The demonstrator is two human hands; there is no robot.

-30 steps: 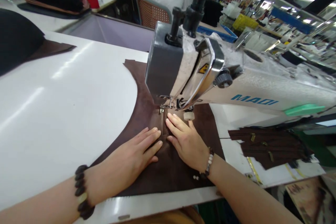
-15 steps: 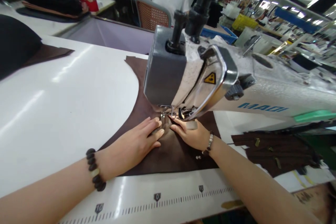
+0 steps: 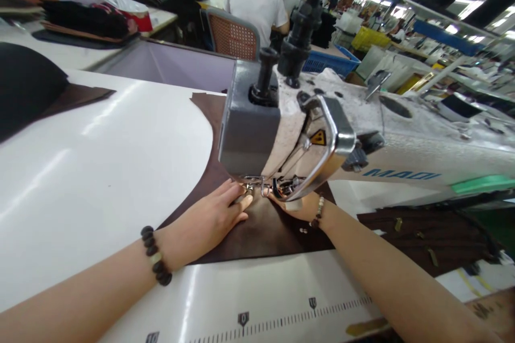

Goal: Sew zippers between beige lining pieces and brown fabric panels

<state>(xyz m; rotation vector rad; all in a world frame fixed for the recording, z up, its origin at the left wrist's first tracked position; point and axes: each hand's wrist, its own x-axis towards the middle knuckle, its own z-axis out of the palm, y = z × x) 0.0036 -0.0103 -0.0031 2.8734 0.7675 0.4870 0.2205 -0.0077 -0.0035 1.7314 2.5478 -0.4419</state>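
Observation:
A dark brown leather-like piece [image 3: 257,233] lies under the presser foot [image 3: 250,188] of an industrial sewing machine [image 3: 341,134]. My left hand [image 3: 215,220] rests on it left of the foot, fingers stretched out and thumb apart, fingertips close to the foot. On the other side, my right hand [image 3: 306,206] reaches in with fingers extended over the piece. Its fingertips are partly hidden behind the metal guard and thread parts of the machine head. A pale band is on one of its fingers.
Brown pieces with metal zipper pulls [image 3: 426,236] are stacked at the right. A black curved piece [image 3: 28,86] sits at the far left. A ruler strip [image 3: 277,323] runs along the front edge. Beyond the table are a person in white [image 3: 255,2] and a blue crate [image 3: 332,61].
My right hand has moved further in behind the machine's guard, hiding more of its fingers. My left hand stays on the brown piece. The camera view has shifted slightly.

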